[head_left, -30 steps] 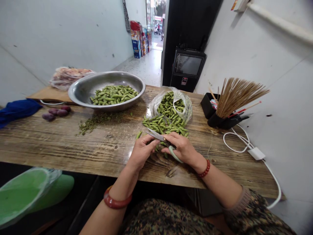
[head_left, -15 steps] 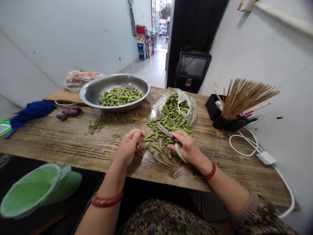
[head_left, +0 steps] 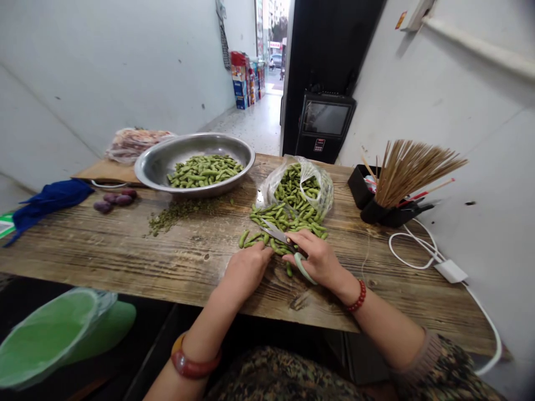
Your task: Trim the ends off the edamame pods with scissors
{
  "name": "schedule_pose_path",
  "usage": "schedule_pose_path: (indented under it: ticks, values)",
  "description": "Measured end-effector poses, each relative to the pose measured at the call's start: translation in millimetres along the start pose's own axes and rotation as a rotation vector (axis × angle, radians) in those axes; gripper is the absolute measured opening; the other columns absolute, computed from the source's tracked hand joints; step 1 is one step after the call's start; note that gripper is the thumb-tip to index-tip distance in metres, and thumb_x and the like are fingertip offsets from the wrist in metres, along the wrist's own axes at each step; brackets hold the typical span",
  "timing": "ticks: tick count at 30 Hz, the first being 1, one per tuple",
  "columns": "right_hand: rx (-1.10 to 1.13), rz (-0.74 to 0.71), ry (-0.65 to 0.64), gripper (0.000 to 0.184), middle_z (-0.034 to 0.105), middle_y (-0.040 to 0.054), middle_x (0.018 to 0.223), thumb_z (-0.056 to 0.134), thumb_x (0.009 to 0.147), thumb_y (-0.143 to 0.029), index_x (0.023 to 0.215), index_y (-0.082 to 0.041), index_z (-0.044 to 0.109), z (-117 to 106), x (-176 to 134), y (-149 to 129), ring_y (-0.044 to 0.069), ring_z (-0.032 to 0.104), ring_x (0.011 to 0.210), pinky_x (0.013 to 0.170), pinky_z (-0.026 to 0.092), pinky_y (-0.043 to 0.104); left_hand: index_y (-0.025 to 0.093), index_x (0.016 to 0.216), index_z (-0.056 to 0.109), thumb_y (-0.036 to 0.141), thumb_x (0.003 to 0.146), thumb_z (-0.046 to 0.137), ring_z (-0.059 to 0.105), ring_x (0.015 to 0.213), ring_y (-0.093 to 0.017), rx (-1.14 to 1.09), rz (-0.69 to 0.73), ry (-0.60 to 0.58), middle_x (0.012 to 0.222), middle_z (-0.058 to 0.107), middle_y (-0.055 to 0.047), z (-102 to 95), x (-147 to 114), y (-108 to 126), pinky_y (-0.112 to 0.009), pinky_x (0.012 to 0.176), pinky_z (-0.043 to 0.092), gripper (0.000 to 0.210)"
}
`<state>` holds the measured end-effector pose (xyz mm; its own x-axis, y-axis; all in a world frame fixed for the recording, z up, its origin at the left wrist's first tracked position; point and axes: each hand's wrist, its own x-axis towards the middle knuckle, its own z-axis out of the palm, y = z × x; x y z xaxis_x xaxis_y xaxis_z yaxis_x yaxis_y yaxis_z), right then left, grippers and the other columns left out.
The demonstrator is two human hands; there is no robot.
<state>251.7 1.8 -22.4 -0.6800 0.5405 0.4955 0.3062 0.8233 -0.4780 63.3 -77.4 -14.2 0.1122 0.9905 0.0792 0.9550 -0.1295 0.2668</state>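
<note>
My right hand [head_left: 320, 259] is closed round the pale green handle of a pair of scissors [head_left: 278, 233]. The blades point left over the loose edamame pods [head_left: 307, 224], and they look slightly parted. My left hand [head_left: 248, 270] rests low at the near edge of those pods, left of the scissors, with its fingers bent together. What its fingertips pinch, if anything, is hidden. The loose pods spill from a clear plastic bag [head_left: 326, 192] that still holds more of them. Behind on the left, a wide steel basin [head_left: 146, 170] contains a heap of pods.
Small green trimmings [head_left: 171, 217] lie before the basin on the wooden table [head_left: 175, 262]. Several purple, egg-shaped things [head_left: 123, 199] and a blue cloth [head_left: 52, 200] are on the left. Thin sticks [head_left: 409, 175] stand in a black holder beside a white cable [head_left: 403, 253]. A green bin [head_left: 108, 328] is below left.
My left hand has moved right and down onto the near pods, turning its back upward. My right hand keeps the scissors in nearly the same place. The view has shifted slightly.
</note>
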Motion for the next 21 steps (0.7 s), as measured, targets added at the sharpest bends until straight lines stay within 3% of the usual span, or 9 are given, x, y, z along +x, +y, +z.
schedule_pose_path:
  ticks: [3,6,9,12,15,21]
  values:
    - [0.014,0.004,0.023,0.044,0.063,0.0106,0.106,0.065,0.084,-0.029,0.125,-0.019,0.053,-0.8,0.1,0.6,0.022,0.062,0.093,0.08,0.054,0.035,0.019,0.088,0.066,0.019,0.089,0.044,0.056,0.072,-0.02,-0.152,-0.007,0.103,0.085,0.06,-0.008,2.3,2.4,-3.6,-0.03,0.065,0.04,0.022]
    - [0.057,0.02,0.066,0.045,0.063,0.0104,0.105,0.067,0.083,-0.029,0.125,-0.019,0.053,-0.8,0.2,3.1,0.022,0.062,0.091,0.078,0.054,0.034,0.018,0.085,0.065,0.018,0.084,0.053,0.056,0.08,-0.019,-0.471,-0.03,0.273,0.083,0.06,-0.005,2.0,4.4,-9.6,-0.029,0.073,0.042,0.012]
    - [0.106,0.032,0.099,0.046,0.062,0.0106,0.105,0.068,0.082,-0.031,0.124,-0.02,0.054,0.4,0.2,5.7,0.021,0.063,0.089,0.075,0.055,0.033,0.017,0.081,0.064,0.023,0.079,0.062,0.055,0.072,-0.016,-0.799,-0.184,0.371,0.076,0.059,-0.002,-1.8,4.9,-11.8,-0.025,0.068,0.042,0.006]
    - [0.124,0.034,0.088,0.047,0.062,0.0102,0.106,0.068,0.081,-0.031,0.125,-0.02,0.053,1.4,0.0,6.2,0.02,0.062,0.088,0.074,0.055,0.033,0.018,0.084,0.059,0.031,0.077,0.065,0.044,0.051,-0.008,-1.179,-0.335,0.297,0.074,0.059,0.002,-4.4,5.0,-8.3,-0.019,0.049,0.033,0.016]
    - [0.116,0.023,0.062,0.047,0.062,0.0097,0.104,0.068,0.081,-0.031,0.125,-0.02,0.053,0.9,-0.2,4.0,0.021,0.062,0.09,0.077,0.055,0.035,0.018,0.087,0.056,0.033,0.075,0.068,0.034,0.043,-0.003,-1.454,-0.368,0.211,0.076,0.061,0.002,-2.0,6.0,-3.6,-0.016,0.041,0.023,0.023]
    - [0.043,0.023,-0.049,0.047,0.061,0.0098,0.104,0.068,0.082,-0.028,0.125,-0.02,0.053,-1.7,0.6,-2.7,0.022,0.061,0.093,0.081,0.054,0.036,0.015,0.092,0.064,0.038,0.077,0.067,0.034,0.043,-0.001,-1.562,-0.373,0.201,0.074,0.057,0.001,8.0,8.8,-2.3,-0.015,0.039,0.019,0.027]
